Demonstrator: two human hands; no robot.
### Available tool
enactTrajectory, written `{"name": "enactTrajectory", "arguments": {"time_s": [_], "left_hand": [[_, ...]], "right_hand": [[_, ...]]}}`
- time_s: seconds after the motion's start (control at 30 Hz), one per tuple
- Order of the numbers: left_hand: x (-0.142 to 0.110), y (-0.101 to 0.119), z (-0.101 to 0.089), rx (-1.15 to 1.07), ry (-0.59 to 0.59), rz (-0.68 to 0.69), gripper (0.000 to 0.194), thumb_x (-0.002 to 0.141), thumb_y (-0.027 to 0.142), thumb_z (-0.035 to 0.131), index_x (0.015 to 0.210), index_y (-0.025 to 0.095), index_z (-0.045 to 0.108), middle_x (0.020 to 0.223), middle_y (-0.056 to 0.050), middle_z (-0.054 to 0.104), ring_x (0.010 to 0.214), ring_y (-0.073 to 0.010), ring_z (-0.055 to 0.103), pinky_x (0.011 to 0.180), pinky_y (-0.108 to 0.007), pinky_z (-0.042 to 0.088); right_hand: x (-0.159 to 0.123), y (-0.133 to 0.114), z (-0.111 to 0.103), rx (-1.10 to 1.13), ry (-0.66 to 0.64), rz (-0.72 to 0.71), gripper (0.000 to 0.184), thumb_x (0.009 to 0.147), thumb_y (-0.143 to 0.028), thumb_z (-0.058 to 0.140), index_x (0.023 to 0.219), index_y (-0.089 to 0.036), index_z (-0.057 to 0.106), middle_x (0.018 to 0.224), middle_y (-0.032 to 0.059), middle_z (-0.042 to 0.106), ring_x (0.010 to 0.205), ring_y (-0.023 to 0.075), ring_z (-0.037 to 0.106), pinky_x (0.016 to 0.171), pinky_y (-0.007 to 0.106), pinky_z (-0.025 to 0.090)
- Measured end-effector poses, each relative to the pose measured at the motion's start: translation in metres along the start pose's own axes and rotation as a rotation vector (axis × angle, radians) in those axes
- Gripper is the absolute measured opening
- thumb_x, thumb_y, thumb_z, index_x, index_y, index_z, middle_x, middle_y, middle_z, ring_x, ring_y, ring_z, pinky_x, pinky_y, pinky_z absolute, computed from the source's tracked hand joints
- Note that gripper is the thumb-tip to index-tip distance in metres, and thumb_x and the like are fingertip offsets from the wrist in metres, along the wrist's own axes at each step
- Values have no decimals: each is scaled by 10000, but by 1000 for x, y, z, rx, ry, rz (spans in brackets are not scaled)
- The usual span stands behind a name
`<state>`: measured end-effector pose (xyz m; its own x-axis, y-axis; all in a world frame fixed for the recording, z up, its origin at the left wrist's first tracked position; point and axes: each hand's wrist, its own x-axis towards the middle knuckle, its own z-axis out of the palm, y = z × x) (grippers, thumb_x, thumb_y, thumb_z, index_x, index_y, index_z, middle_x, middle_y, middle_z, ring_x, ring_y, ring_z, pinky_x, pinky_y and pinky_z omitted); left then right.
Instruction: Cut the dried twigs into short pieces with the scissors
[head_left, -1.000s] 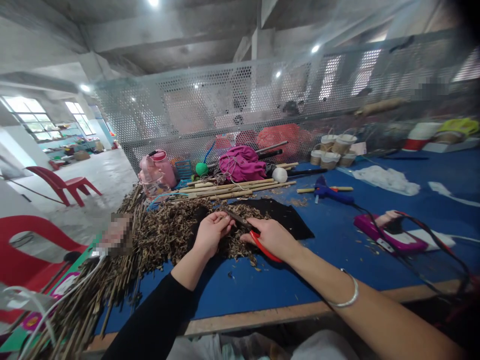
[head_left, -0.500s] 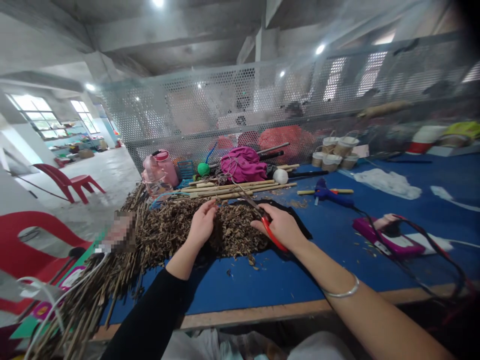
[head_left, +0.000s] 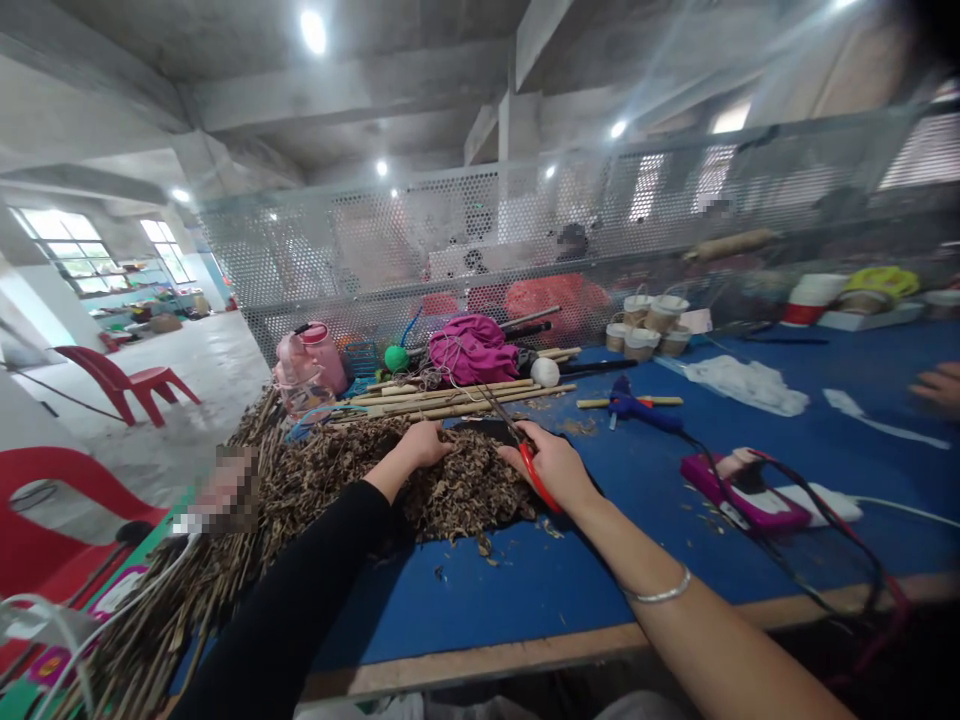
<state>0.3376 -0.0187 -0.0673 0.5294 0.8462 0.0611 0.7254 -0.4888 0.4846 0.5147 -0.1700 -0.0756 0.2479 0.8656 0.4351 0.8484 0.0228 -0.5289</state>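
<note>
My left hand (head_left: 420, 447) has its fingers curled together at the top of a heap of brown, dried, leafy plant pieces (head_left: 469, 490). What its fingertips pinch, if anything, is hidden. To the right, my right hand (head_left: 556, 462) grips a pair of scissors (head_left: 534, 470) by its red handles. The dark, slim blades point up and to the left, over the heap's far edge. Long dried stalks (head_left: 176, 600) with clustered tops spread across the table's left end. Black cloth or sheet shows at the heap's right edge.
Behind the heap lie bamboo-like sticks (head_left: 450, 402), a magenta cloth bundle (head_left: 474, 350), a green ball (head_left: 396, 358) and a white ball (head_left: 546, 372). On the right are a blue glue gun (head_left: 637, 408) and a purple power strip (head_left: 750, 492). Another person's hand (head_left: 937, 388) shows at the right edge.
My left hand has moved right and into the heap, its fingers now against the plant pieces. The right hand still grips the scissors. The camera view has shifted, and another person's hand has appeared.
</note>
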Motion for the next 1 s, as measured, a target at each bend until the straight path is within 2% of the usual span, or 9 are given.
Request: {"name": "enactTrajectory", "arguments": {"time_s": [0.23, 0.37, 0.47, 0.57, 0.67, 0.8, 0.9, 1.0], "left_hand": [[-4, -9, -5, -9, 32, 98, 161, 652, 250, 676, 785, 168, 717, 748, -58, 694, 757, -207, 614, 738, -263, 438], [-11, -4, -18, -32, 95, 102, 231, 735, 293, 603, 878, 145, 709, 765, -48, 694, 762, -206, 612, 739, -275, 445], [-24, 3, -22, -121, 185, 125, 260, 784, 282, 545, 961, 154, 686, 844, -39, 700, 798, -195, 618, 762, -278, 456], [-42, 6, -12, -201, 314, 153, 237, 774, 230, 563, 971, 164, 678, 940, -47, 694, 874, -189, 618, 829, -288, 457], [-58, 7, 5, -139, 395, 175, 218, 757, 180, 579, 953, 154, 671, 965, -74, 681, 913, -195, 610, 873, -313, 452], [-69, 10, 14, -51, 377, 249, 239, 774, 154, 524, 971, 136, 658, 967, -94, 659, 919, -198, 596, 882, -320, 453], [-73, 16, 7, -73, 348, 245, 265, 801, 165, 459, 973, 131, 657, 1012, -99, 638, 952, -188, 581, 910, -302, 433], [-75, 23, 1, -136, 305, 227, 331, 868, 245, 362, 887, 143, 676, 955, -89, 651, 943, -178, 578, 892, -289, 425]], "right_hand": [[1, -3, -4, -25, -49, 1, 390, 795, -491, 499, 1066, -215, 553, 771, 40, 660, 713, 199, 615, 636, 260, 420], [2, -4, -5, -32, -49, 10, 378, 786, -494, 512, 1049, -226, 559, 755, 30, 660, 699, 194, 617, 603, 247, 404], [2, -4, -5, -52, -35, 20, 369, 779, -495, 523, 1032, -232, 569, 768, 30, 669, 714, 198, 623, 600, 244, 399], [0, -6, -4, -71, -33, 2, 363, 787, -496, 515, 1035, -236, 568, 796, 33, 674, 731, 196, 625, 607, 243, 398], [-2, -8, -3, -93, -61, -18, 363, 789, -501, 510, 1039, -242, 564, 787, 26, 670, 702, 188, 617, 583, 239, 387], [-3, -9, 0, -116, -76, -39, 363, 787, -501, 514, 1036, -242, 564, 730, 13, 656, 665, 183, 604, 560, 239, 372], [-2, -6, 2, -118, -69, -43, 353, 787, -496, 518, 1027, -241, 563, 754, 17, 662, 686, 187, 609, 568, 240, 378], [-2, -5, 2, -116, -62, -41, 351, 786, -492, 522, 1029, -241, 558, 768, 19, 664, 698, 191, 614, 585, 244, 390]]}}
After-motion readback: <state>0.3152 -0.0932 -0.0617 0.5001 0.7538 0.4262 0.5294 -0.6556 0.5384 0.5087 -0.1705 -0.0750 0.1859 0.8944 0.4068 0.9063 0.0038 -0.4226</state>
